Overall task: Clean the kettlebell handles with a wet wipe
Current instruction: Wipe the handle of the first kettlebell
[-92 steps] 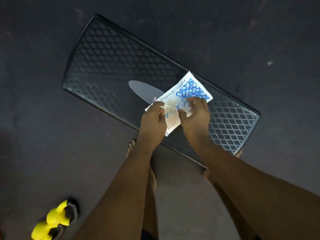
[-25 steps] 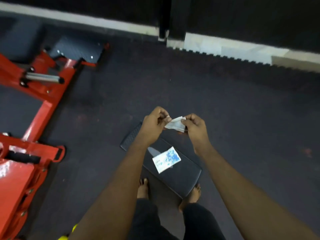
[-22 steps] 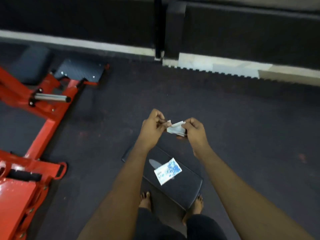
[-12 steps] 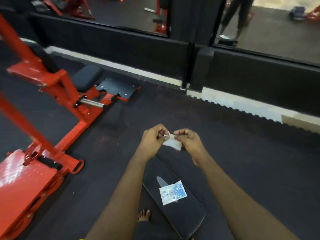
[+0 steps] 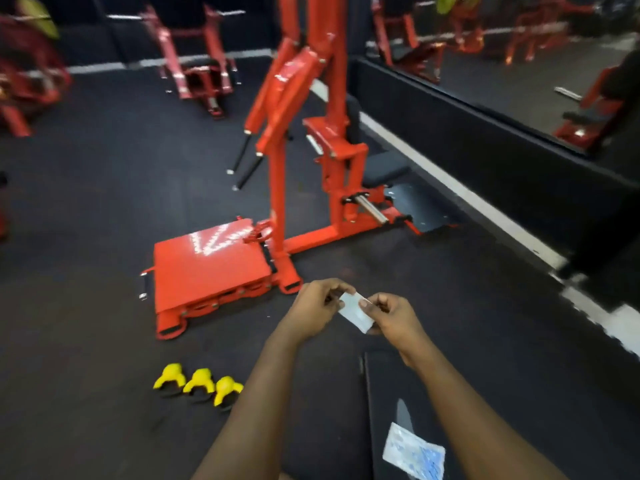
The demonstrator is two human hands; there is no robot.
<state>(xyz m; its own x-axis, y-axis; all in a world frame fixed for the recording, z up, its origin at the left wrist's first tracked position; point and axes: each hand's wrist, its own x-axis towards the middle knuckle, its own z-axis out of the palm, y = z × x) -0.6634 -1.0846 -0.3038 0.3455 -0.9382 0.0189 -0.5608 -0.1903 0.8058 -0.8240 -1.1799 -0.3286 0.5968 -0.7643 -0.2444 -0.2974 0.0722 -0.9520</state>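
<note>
While both forearms reached forward from the bottom of the head view, the left hand (image 5: 317, 308) and the right hand (image 5: 391, 318) met in front of the body, above the dark rubber floor (image 5: 86, 202). A folded white wet wipe (image 5: 355, 311) was held between them. The left hand pinched its upper left corner between curled fingers and thumb. The right hand pinched its lower right edge in the same manner. The wipe formed a small flat rectangle, tilted down to the right, and touched nothing but the two hands.

The three yellow kettlebells (image 5: 200, 382) stood in a row on the floor, to the left of the left forearm and well apart from the wipe. Whether they touched one another could not be told through the blur, and their handles could not be made out clearly.

A black step platform (image 5: 382, 410) lay on the floor under the right forearm. A white-and-blue packet (image 5: 414, 455) lay flat on its top surface, near the bottom edge of the view.

Beyond the hands stood a red machine (image 5: 332, 161), with a flat red footplate (image 5: 207, 268) at its near end and a black seat pad (image 5: 384, 168) on its far side. A mirror (image 5: 502, 57) above a black wall base ran along the right. More red machines (image 5: 197, 74) stood at the far end of the floor, blurred.
</note>
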